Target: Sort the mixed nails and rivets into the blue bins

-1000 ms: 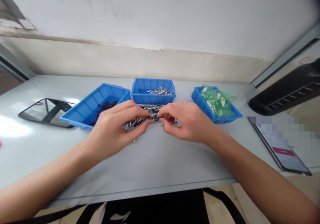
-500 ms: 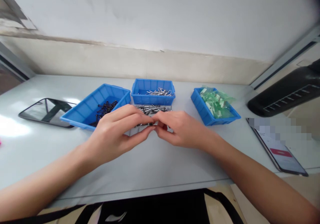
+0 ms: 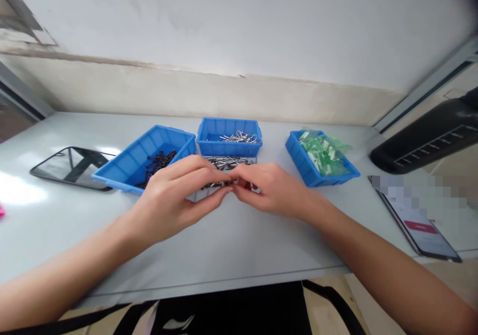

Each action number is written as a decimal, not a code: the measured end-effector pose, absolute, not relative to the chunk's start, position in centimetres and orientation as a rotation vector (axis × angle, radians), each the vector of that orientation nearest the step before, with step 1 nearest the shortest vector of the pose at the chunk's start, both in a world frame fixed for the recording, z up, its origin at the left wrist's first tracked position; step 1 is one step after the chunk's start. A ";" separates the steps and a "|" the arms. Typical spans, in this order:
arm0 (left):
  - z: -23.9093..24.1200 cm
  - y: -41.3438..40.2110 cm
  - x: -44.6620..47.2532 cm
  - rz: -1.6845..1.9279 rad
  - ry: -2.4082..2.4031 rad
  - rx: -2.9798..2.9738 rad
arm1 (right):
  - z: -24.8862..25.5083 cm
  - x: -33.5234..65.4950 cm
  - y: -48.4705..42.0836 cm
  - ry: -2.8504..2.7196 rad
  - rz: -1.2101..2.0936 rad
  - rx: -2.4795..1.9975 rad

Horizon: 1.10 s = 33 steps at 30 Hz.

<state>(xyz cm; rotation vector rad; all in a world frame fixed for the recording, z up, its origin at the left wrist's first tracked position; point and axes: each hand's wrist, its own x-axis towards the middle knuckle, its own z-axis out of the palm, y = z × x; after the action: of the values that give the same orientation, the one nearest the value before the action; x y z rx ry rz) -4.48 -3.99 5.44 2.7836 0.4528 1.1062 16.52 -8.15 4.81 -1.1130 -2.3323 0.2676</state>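
Observation:
My left hand [image 3: 177, 193] and my right hand [image 3: 274, 188] meet fingertip to fingertip above the table. The fingers of both are closed in a pinch. A small dark piece [image 3: 223, 183] shows between the left fingers, but the fingertips hide most of it and its kind is unclear. Just beyond the hands lies a pile of thin silver metal rods [image 3: 229, 162], partly covered by the fingers. Behind my left hand, a blue bin [image 3: 123, 168] holds small black metal pieces [image 3: 160, 162].
Another blue bin [image 3: 229, 148] with bent silver pieces [image 3: 242, 137] stands behind the pile. Farther right, a blue bin [image 3: 300, 163] holds green plastic packets [image 3: 323, 153]. A phone [image 3: 420, 225] and a black bottle [image 3: 421, 138] are at the right; a black-framed glassy panel [image 3: 56, 168] lies left.
My right hand has shifted very slightly up, its fingertips still against those of my left. The bins and the pile stay in place.

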 end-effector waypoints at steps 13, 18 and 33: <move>5.5 -3.7 -4.6 1.028 0.616 2.750 | 5.2 17.4 -8.4 -2.238 -0.226 -1.032; 5.2 -3.5 -4.5 0.936 0.576 2.803 | 5.3 17.3 -8.5 -2.222 -0.313 -0.974; 4.8 -3.4 -4.5 0.745 0.618 2.713 | 4.9 16.7 -8.6 -2.245 -0.355 -0.814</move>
<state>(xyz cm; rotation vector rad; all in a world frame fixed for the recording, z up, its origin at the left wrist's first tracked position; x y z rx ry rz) -4.54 -3.37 4.76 2.7127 0.6178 0.7450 16.72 -8.60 4.87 -0.8138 -2.2447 -0.3545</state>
